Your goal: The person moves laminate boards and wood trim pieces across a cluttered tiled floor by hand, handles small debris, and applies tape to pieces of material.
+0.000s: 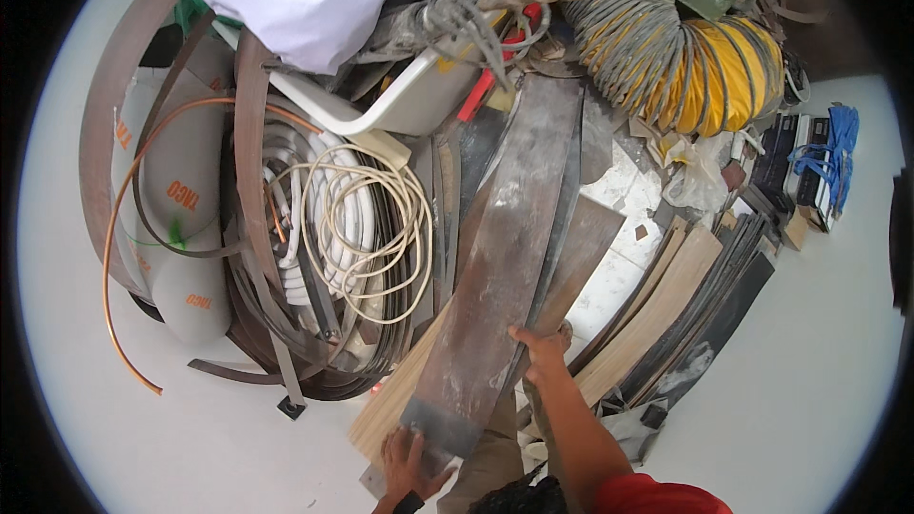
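Note:
A long, dusty grey-brown plank (495, 257) leans up against a heap of building scrap. My left hand (409, 462) lies on its lower end near the bottom edge of the view, fingers spread over the plank's corner. My right hand (541, 352) grips the plank's right edge about a third of the way up. Beneath it lie a light wooden board (395, 400) and more dark planks (581, 247). My right sleeve is red.
A coil of cream cable (367, 228) and white hose lies left of the plank, ringed by brown edging strips (114, 133) and a copper tube (112, 257). Yellow flexible ducting (685, 57) sits top right. Stacked floor boards (666, 314) lean at right. A white tub (419, 95) sits behind.

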`<move>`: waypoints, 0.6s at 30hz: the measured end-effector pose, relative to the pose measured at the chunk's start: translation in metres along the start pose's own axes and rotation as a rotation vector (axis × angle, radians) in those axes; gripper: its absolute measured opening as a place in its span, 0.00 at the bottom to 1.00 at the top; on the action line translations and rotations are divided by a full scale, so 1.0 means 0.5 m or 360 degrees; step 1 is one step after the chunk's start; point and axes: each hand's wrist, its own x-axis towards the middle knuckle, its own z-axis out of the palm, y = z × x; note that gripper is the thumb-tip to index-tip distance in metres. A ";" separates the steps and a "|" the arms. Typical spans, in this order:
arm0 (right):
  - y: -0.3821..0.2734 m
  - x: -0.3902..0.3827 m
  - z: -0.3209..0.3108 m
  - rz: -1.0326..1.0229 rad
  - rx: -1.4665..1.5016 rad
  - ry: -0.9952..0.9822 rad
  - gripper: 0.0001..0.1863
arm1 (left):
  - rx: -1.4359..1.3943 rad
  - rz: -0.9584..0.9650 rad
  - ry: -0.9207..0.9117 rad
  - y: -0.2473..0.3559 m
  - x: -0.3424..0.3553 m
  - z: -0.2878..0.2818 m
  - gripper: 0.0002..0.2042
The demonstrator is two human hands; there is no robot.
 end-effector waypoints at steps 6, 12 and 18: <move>0.111 -0.066 -0.126 0.0071 0.0092 -0.0515 0.32 | -0.0036 -0.0417 0.0134 0.003 -0.064 -0.172 0.48; 0.132 -0.146 -0.113 0.0238 0.0254 -0.0482 0.23 | -0.0195 -0.1425 -0.1121 -0.097 0.006 -0.282 0.44; 0.094 -0.129 -0.058 0.0683 0.0597 -0.0366 0.29 | -0.0865 -0.1473 -0.1511 -0.085 0.132 -0.310 0.44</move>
